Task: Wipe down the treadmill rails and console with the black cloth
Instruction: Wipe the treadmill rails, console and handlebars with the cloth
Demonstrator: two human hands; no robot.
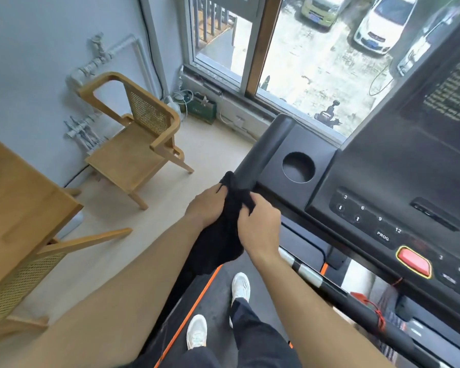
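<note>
The black cloth hangs bunched between both hands at the near end of the treadmill's left rail. My left hand grips the cloth from the left, my right hand pinches its upper edge from the right. The cloth's top touches the black rail where it meets the console. The black console fills the right side, with a round cup holder, number buttons and a red stop button. A front handlebar with silver sensor bands runs below the console.
A wooden cane-back chair stands left of the treadmill, a wooden table and a second chair nearer left. A window is ahead, with a green bag and cables on the floor. My white shoes stand on the orange-edged belt.
</note>
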